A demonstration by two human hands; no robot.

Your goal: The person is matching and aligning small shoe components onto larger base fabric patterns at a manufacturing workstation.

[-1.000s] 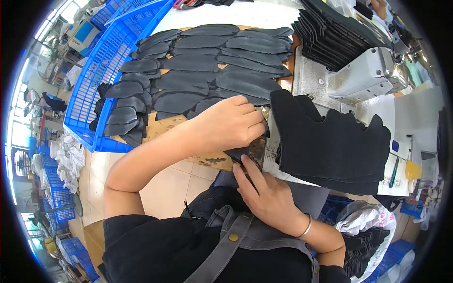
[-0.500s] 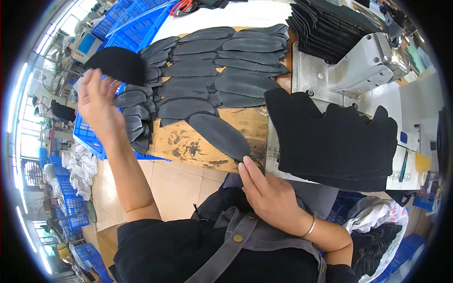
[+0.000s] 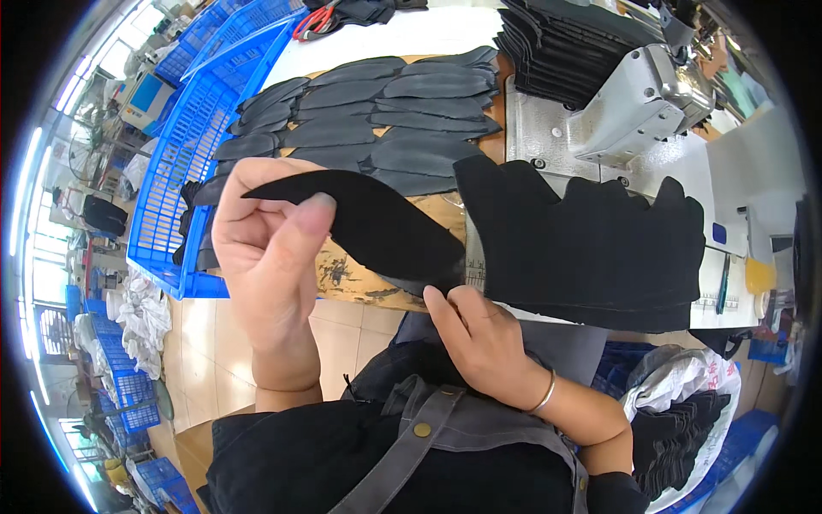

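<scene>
My left hand (image 3: 270, 248) is raised over the work board, closed in a pinch. Between its thumb and fingers is a black leaf-shaped fabric piece (image 3: 385, 223), its narrow tip curling up over the fingers. That piece covers most of a grey leaf-shaped piece (image 3: 411, 284) lying on the brown board (image 3: 364, 287). At the board's near edge my right hand (image 3: 484, 343) has its fingers bent together at the end of the grey piece. Rows of similar grey pieces (image 3: 330, 133) overlap on the board beyond. Just right of my right hand lies a black scalloped fabric panel (image 3: 591, 248).
A white sewing machine (image 3: 638, 107) stands at the right, beside stacked black panels (image 3: 565, 51). Blue crates (image 3: 163, 214) line the left side. Red-handled scissors (image 3: 315, 19) lie at the back. A white bag (image 3: 668, 385) of dark pieces sits low at the right.
My left hand has come right and closer from the far left, where a black piece was beside it. A black piece now hangs over the grey one. My right hand's fingers have bent more.
</scene>
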